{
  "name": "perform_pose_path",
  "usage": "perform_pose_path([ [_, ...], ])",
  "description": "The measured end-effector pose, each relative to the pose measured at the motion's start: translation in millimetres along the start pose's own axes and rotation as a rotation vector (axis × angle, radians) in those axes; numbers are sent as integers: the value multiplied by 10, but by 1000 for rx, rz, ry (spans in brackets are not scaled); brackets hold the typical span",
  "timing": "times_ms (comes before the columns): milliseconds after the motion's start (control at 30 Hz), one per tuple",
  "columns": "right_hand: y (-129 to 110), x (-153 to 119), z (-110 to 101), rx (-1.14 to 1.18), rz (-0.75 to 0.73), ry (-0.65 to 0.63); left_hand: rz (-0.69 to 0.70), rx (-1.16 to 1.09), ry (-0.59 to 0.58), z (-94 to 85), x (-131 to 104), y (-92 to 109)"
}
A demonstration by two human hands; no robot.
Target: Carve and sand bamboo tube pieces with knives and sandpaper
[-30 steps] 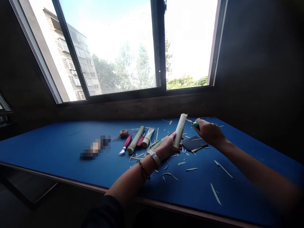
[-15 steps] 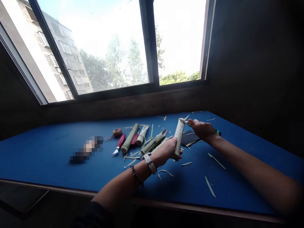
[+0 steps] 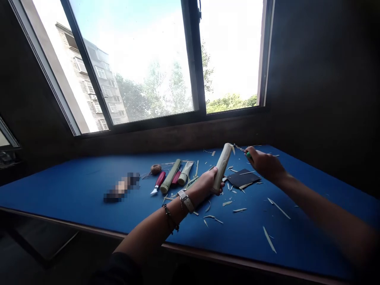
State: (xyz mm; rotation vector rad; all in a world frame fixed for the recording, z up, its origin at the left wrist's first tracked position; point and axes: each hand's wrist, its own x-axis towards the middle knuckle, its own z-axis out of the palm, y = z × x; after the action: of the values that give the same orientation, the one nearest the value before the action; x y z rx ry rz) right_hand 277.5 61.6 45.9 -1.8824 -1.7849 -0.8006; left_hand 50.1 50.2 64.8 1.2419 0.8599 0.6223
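My left hand is closed around the lower part of a peeled, pale bamboo tube, which tilts upward over the table. A thin shaving hangs off the tube's top end. Just right of that end, my right hand grips a carving knife with a green handle; its narrow blade points at the tube, and I cannot tell if it touches. Under the right hand lies a dark flat square. Left of my left hand are a cut pale bamboo piece and a green bamboo tube.
Bamboo shavings are strewn over the blue table. A red-handled knife, another red handle and a twine ball lie left of centre, near a blurred object. A window stands behind.
The knife has moved off the tube's top end to the right, and a shaving now hangs there. The tube leans more to the right. The camera view has shifted left.
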Motion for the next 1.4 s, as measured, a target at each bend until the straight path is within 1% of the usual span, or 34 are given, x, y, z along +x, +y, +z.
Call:
perform_pose_path([
  [67, -105, -24, 33, -1, -120, 32, 16, -1, -24, -9, 25, -13],
  [133, -133, -45, 69, -19, -191, 79, 45, 27, -65, -28, 17, -56],
  [233, -124, -59, 111, -65, -215, 161, 85, 58, -107, -75, -15, -126],
  [300, -117, -60, 127, -72, -224, 188, 89, 47, -121, -104, -32, -155],
  [467, -99, -62, 138, -28, -281, 172, 50, -9, -124, -120, -41, -180],
  [533, -98, -69, 124, -17, -247, 120, 37, -3, -110, -97, -42, -183],
  [667, -120, -80, 61, -33, -135, 7, 58, 30, -58, -7, -66, -157],
  [733, -136, -76, 42, -42, -126, -25, 41, 41, -38, 38, -79, -124],
  [867, -169, -55, 58, -59, -102, -79, -9, 52, -45, 112, -85, -64],
  [933, -160, -42, 77, -63, -72, -93, -34, 54, -41, 150, -100, -70],
  [1000, -98, -30, 90, -56, -36, -105, -47, 76, -25, 196, -149, -116],
  [1033, -40, -26, 89, -51, -9, -114, -46, 109, -53, 223, -189, -152],
  [1067, 35, -24, 84, -48, 27, -125, -40, 149, -111, 254, -238, -193],
  [1100, 122, -23, 74, -48, 72, -135, -32, 198, -194, 287, -291, -234],
  [1133, 215, -23, 60, -50, 123, -142, -28, 248, -332, 319, -340, -270],
  [1167, 305, -23, 44, -55, 170, -141, -12, 249, -400, 346, -381, -295],
  [1200, 381, -21, 28, -58, 210, -127, 11, 234, -384, 365, -409, -307],
  [1267, 467, -9, -1, -60, 256, -86, 63, 210, -251, 370, -418, -287],
  [1333, 448, 10, -23, -51, 256, -45, 68, 192, -198, 330, -379, -233],
  [1400, 349, 25, -44, -38, 221, -11, 45, 168, -155, 265, -321, -180],
])
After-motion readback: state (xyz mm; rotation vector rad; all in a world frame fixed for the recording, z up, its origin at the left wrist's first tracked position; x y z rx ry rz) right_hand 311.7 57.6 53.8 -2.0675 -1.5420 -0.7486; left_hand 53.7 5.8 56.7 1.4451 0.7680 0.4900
